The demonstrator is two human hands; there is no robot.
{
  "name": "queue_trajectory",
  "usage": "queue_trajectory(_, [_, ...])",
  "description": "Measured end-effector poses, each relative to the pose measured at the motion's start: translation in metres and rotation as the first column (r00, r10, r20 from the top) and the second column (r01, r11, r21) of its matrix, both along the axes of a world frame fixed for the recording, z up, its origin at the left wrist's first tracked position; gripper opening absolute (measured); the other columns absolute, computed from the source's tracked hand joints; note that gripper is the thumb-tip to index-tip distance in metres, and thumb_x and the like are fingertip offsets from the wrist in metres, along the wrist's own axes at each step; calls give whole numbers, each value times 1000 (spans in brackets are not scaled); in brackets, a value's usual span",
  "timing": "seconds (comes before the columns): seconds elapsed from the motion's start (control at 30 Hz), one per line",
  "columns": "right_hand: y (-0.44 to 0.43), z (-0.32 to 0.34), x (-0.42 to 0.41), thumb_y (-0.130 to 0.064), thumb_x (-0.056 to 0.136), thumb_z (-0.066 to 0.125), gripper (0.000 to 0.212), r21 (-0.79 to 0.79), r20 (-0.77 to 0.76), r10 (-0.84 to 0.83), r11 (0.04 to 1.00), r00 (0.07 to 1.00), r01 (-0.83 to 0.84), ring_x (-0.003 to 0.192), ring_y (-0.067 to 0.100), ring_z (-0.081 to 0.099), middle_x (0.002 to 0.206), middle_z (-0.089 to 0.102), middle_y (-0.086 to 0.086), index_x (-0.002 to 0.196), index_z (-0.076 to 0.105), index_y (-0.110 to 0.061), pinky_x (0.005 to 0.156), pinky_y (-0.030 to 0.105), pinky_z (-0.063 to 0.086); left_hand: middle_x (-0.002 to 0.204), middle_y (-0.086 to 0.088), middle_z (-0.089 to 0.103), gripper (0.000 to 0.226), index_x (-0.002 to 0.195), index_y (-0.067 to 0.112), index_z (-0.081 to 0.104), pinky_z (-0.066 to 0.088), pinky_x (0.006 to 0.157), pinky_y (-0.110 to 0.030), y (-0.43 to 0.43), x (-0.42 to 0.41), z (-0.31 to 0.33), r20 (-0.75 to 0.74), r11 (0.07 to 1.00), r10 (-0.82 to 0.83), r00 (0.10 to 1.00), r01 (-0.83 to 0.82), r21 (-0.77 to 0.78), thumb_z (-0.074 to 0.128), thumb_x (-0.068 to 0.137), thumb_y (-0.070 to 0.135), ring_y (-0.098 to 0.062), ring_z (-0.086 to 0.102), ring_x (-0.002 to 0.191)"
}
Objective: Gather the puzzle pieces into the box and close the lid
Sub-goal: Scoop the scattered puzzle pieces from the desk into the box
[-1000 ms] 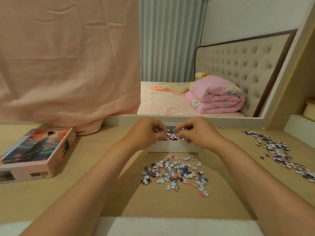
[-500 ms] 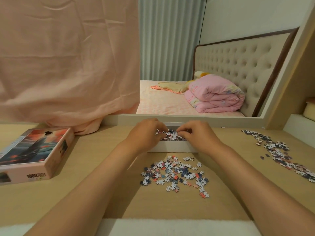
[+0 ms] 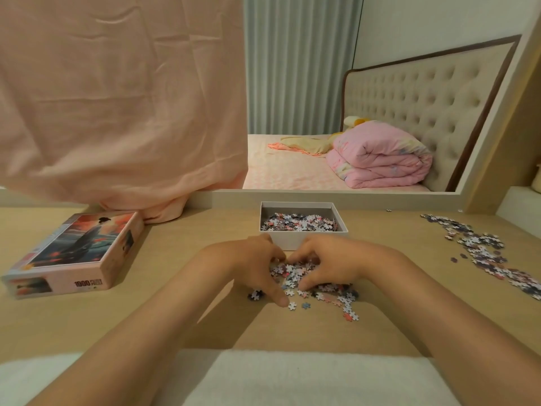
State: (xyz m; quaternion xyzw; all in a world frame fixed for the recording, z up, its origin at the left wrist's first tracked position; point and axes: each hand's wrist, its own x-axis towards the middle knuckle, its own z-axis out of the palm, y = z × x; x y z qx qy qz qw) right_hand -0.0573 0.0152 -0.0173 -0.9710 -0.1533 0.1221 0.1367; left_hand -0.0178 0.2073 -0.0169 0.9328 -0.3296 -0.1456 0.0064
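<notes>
A white box (image 3: 304, 241) is set open and upright, partly filled with mixed pieces (image 3: 298, 223). A loose pile (image 3: 325, 290) is spread at its six o'clock, a scattered strip (image 3: 483, 249) at four o'clock, and the picture-printed lid (image 3: 76, 249) is laid flat at eight o'clock.

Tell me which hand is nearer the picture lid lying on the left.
Left. The left hand cups the loose pieces, with the lid apart to its left; the right hand cups them from the other side, farther from the lid.

Tufted headboard (image 3: 424, 92), grey curtain (image 3: 298, 63) — seemingly mirrored — behind a wooden desk (image 3: 190, 230).
</notes>
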Motion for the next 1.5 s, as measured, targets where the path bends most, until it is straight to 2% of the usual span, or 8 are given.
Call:
queue_trajectory(0.13, [-4,5,-3,-41,79,81,45,99,4,-45,994,999,44,83,-3,59,97,63,-22,123,67,-39,74,19,44,111,9,52,61,133,30,56,48,90,-31,-3,-2,-3,32,988,-22,999,27,-152,74,79,51,-13,55,99])
queue_trajectory(0.23, [-13,19,-7,-44,72,85,59,93,-11,-87,992,996,88,92,1,60,113,62,-17,127,63,-42,83,28,51,111,12,49,74,140,30,49,47,90,-29,-4,0,0,-18,983,-13,1000,9,-185,76,75,55,-12,55,100])
queue_trajectory(0.4, [-25,24,-16,-52,50,94,112,-267,-215,-284,937,935,223,106,25,65,142,51,-5,146,37,-43,85,43,59,137,7,35,106,149,38,31,41,105,-43,-7,-1,2,-52,999,36,998,-36,6,70,60,80,-21,42,128])
queue_trajectory(0.7, [-9,16,-15,-40,74,85,68,-88,-104,-179,981,978,170,87,10,61,129,59,-4,135,55,-36,91,34,52,117,7,46,71,140,30,51,47,96,-32,-14,-3,-12,12,972,-59,998,60,-227,73,78,57,-16,55,110])
queue_trajectory(0.9, [-13,14,-14,-58,64,85,102,-95,-67,-201,976,977,194,120,18,55,144,51,-2,149,39,-27,101,35,46,133,7,36,99,147,33,36,41,105,-41,-7,0,-4,-21,999,21,1000,-22,-49,70,65,76,-17,43,124])
queue_trajectory(1.1, [2,7,-15,-43,80,80,63,-2,-13,-197,980,980,197,108,17,61,128,64,-1,137,58,-27,93,32,49,117,5,53,62,133,26,59,44,89,-27,-14,-5,-8,75,982,-39,996,52,-184,73,79,53,-14,53,105])
queue_trajectory(1.27, [5,1,-14,-25,86,77,33,128,14,-241,963,970,237,69,12,65,93,71,-4,119,71,-22,65,24,53,99,10,65,37,113,25,70,47,76,-23,-15,-3,-10,87,949,13,996,15,-314,77,80,40,-10,59,87])
queue_trajectory(1.5, [2,-6,-8,-12,83,80,12,392,-35,-338,861,940,324,57,16,68,79,73,2,91,73,-16,56,30,59,90,8,69,25,100,23,72,51,73,-24,-10,5,-13,35,879,60,998,-36,-475,81,78,33,-9,63,82])
